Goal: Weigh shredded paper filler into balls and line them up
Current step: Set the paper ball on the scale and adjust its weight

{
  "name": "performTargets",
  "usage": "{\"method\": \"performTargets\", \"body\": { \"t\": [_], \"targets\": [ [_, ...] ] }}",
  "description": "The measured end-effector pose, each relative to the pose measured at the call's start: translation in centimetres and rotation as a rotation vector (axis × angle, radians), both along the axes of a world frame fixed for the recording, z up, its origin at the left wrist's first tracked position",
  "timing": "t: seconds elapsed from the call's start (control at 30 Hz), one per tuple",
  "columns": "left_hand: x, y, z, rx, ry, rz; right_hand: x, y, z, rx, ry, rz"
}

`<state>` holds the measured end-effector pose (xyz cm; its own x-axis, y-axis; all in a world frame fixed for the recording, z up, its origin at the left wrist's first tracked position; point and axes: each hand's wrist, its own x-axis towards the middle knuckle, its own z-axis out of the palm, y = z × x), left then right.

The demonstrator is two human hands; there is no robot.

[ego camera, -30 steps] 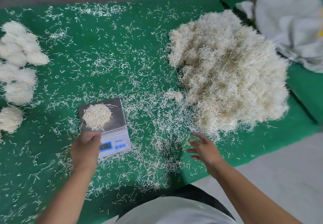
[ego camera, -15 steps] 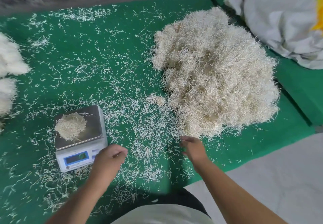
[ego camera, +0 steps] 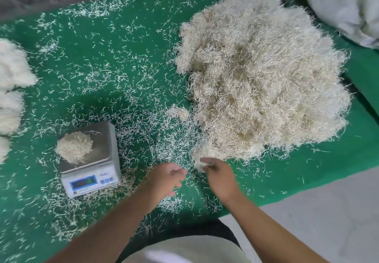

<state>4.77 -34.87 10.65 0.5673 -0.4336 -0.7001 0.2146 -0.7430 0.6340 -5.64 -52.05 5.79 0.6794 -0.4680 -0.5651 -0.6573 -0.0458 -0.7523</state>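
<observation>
Green felt covered the counter (ego camera: 359, 150), littered all over with stray strands. At its near edge sat the big pile of shredded paper filler (ego camera: 262, 74), and my right hand (ego camera: 219, 177) was pinching a small tuft (ego camera: 202, 156) off the pile's lower left corner. I judged the stuff nearly weightless, soft and springy (it tangles on itself, so a pull drags more than you want), best taken in a loose clump at the fringe and never squeezed hard. My left hand (ego camera: 166, 177) hovered just beside, fingers loosely curled and holding nothing that I could make out. Farther left, a half-made ball (ego camera: 74, 147) rested on the scale (ego camera: 90, 160); its display was too blurred to read. Finished balls (ego camera: 12, 72) lined the far left edge.
</observation>
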Motion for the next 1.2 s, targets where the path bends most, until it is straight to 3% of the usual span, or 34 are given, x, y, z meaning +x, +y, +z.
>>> {"method": "performTargets", "body": {
  "t": [0.1, 0.23, 0.4, 0.5, 0.57, 0.8, 1.0, 1.2],
  "targets": [
    [-0.5, -1.7, 0.2, -0.039, 0.082, 0.093, -0.8, 0.6, 1.7, 0.040, -0.140, 0.030],
    [-0.9, -3.6, 0.0, -0.102, 0.134, 0.248, -1.4, 1.0, 3.2, 0.247, -0.191, 0.040],
    [-0.3, -3.7, -0.2, -0.156, -0.066, 0.323, -1.8, -0.1, 2.8, 0.499, -0.090, -0.256],
    [-0.4, -3.6, 0.3, -0.173, -0.080, 0.241, -1.1, -0.2, 2.7, 0.799, 0.046, -0.190],
    [-0.8, -3.3, 0.5, -0.117, -0.121, 0.194, 0.0, 0.0, 2.9, 0.917, 0.032, -0.182],
    [-1.0, -0.4, 2.0, 0.022, -0.307, 0.052, 3.6, 0.8, 3.3, 0.550, 0.071, -0.212],
    [-0.4, 2.4, 3.0, -0.051, -0.255, 0.179, 6.6, 1.3, 3.4, 0.412, 0.017, -0.333],
    [-1.0, 8.3, 4.1, 0.026, -0.265, 0.278, 8.0, -2.8, 2.5, 0.188, 0.115, -0.539]
  ]
}}
